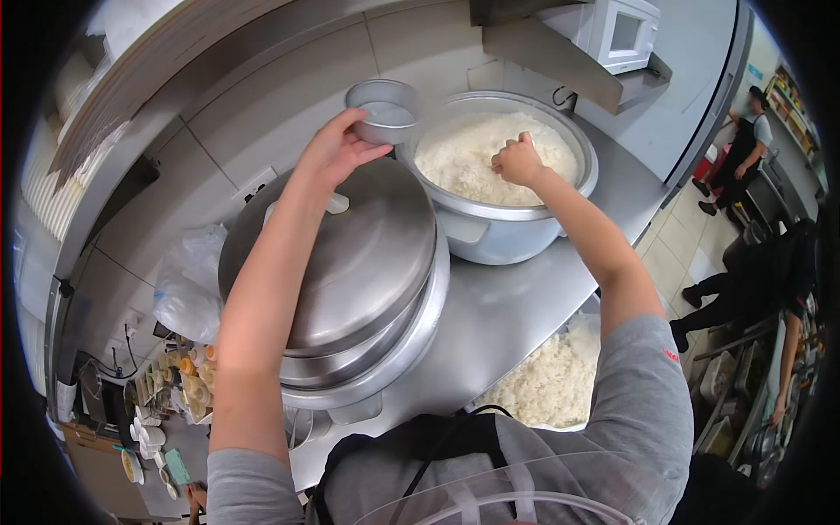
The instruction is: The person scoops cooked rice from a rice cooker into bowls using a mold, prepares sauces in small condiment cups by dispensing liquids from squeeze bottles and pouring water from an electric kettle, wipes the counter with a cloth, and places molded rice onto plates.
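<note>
My left hand [339, 150] grips a small round metal bowl [385, 131] by its near side, raised beside the rim of the big rice pot [503, 241]. White cooked rice [455, 162] fills that pot. Over the rice, my right hand [520, 163] is closed with its fingers curled down. Whatever it holds, if anything, is hidden by the fingers. Below my left forearm stands a second large pot, covered by a domed metal lid [376, 262].
Both pots stand on a steel counter [499, 302]. Below its front edge sits more rice [547, 381]. A plastic bag [191, 280] lies against the wall at left. A white microwave [623, 35] is on a shelf above. Other people [748, 153] stand at right.
</note>
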{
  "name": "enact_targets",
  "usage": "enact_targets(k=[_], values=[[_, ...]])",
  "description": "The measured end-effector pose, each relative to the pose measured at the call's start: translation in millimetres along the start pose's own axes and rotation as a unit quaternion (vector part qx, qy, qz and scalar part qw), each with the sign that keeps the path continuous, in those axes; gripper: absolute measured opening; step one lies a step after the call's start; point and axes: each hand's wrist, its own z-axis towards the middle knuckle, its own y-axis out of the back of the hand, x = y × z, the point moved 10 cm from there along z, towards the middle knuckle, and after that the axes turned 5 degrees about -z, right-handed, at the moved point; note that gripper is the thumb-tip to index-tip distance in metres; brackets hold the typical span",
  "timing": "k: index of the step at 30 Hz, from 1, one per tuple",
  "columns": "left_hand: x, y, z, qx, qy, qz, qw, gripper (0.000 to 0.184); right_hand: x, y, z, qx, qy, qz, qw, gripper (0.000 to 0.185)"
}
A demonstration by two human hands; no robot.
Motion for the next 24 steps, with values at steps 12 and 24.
enact_targets(k=[12,24], values=[[63,-22,67,-0.1,-0.026,0.457,0.884,0.049,-81,-26,-17,0.207,-0.109,0.249,0.94,0.022],[160,-44,117,-0.096,0.058,-0.186,0.976,0.04,-51,194,-31,-0.338,-0.16,-0.149,0.915,0.008]])
